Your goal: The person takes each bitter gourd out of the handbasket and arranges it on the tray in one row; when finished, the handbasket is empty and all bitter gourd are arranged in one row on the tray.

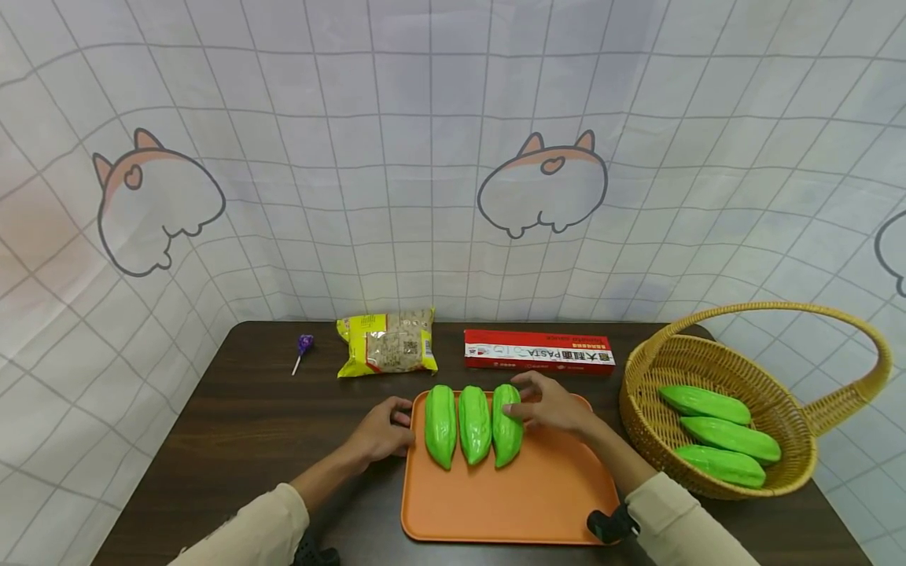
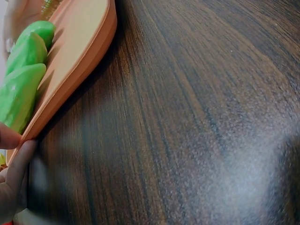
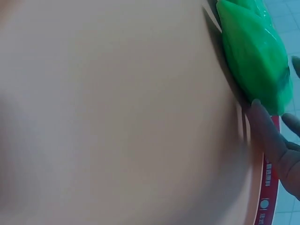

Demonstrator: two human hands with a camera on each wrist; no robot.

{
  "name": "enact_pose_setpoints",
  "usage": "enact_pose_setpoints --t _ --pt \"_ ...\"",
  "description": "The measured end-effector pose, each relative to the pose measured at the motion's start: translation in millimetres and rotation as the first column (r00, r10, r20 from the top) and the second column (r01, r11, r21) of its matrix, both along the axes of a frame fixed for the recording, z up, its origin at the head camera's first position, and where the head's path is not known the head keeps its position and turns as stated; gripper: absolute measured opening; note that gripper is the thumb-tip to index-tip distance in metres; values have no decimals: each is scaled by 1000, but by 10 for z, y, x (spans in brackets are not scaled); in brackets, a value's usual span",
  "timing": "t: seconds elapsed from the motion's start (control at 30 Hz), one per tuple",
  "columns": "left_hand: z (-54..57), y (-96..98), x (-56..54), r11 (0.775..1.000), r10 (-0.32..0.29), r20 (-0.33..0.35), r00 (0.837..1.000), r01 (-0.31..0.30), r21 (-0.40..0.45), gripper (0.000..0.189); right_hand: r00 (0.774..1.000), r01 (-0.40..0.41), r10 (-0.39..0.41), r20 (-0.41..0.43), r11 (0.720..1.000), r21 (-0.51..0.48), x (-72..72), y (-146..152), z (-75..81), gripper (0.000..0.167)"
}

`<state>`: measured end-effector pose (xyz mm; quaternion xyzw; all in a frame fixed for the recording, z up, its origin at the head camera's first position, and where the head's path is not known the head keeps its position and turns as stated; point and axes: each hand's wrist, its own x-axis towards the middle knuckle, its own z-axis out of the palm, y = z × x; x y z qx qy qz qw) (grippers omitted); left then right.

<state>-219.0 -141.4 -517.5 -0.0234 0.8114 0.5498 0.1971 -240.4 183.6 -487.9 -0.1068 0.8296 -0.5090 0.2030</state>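
Three glossy green ridged, tapered fruits lie side by side on an orange tray: a left fruit (image 1: 440, 428), a middle fruit (image 1: 475, 424) and a right fruit (image 1: 506, 436). My left hand (image 1: 385, 431) pinches the left rim of the tray (image 1: 495, 507); in the left wrist view its thumb overlaps the rim and a finger lies along the outer side. My right hand (image 1: 552, 402) is at the far end of the right fruit, fingers spread about it. In the right wrist view one fingertip (image 3: 255, 104) is right at that fruit's side.
At the right stands a wicker basket (image 1: 640, 417) with a tall handle, holding three more green fruits (image 1: 729, 436). Behind the tray lie a red pasta box (image 1: 539, 350), a yellow bag (image 1: 388, 343) and a purple lollipop (image 1: 304, 344). A grid-patterned curtain (image 1: 425, 196) hangs behind the dark wooden table (image 1: 233, 440).
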Motion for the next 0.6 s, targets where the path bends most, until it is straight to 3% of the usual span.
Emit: enact_pose_setpoints --t 0.3,0.6 --pt "9 -5 12 1000 -10 1 1000 10 -12 65 1000 -7 7 15 999 -44 18 -54 -51 59" --pt "24 20 28 1000 2 -9 1000 -2 12 63 999 -1 3 36 997 -77 14 -74 -48 61"
